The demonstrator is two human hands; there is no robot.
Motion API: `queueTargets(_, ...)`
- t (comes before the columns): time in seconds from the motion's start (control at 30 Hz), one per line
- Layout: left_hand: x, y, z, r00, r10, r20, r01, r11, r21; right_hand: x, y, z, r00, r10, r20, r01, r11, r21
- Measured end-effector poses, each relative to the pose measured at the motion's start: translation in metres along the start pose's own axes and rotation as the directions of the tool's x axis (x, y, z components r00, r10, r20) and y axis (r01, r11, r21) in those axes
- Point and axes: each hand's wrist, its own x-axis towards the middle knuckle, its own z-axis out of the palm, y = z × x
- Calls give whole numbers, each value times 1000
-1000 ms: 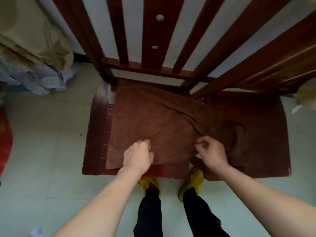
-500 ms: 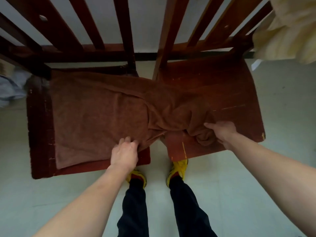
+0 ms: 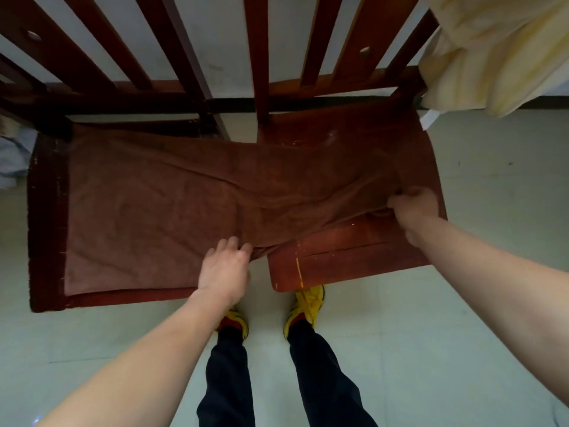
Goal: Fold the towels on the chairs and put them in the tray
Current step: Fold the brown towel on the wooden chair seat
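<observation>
A brown towel (image 3: 160,208) lies spread across the seats of two red-brown wooden chairs, the left chair (image 3: 46,241) and the right chair (image 3: 338,257), bridging the gap between them. My left hand (image 3: 224,266) presses and pinches the towel's near edge at the gap. My right hand (image 3: 412,211) grips the towel's right end, stretched out over the right seat. No tray is in view.
A pale yellow cloth (image 3: 498,47) hangs over the right chair's back at the top right. A bluish-white heap (image 3: 12,155) sits on the floor at the far left. My feet in yellow shoes (image 3: 308,303) stand on the light tiled floor before the chairs.
My right hand has pulled the bunched right end of the towel farther right, stretching it flatter over the right seat. My left hand stays at the near edge.
</observation>
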Motion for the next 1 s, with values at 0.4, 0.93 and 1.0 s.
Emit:
queueTargets(0.4, 27, 37, -18, 1000, 2, -6, -2, 994, -109, 27, -17, -22, 993, 72, 94, -103, 913, 394)
queueTargets(0.93, 38, 50, -35, 990, 135, -27, -134, 991, 17, 53, -6, -32, 933, -337, 126, 342, 724, -599)
queueTargets(1.0, 50, 51, -36, 989, 136, -54, -135, 991, 21, 55, -22, -18, 949, -225, 221, 311, 779, -545)
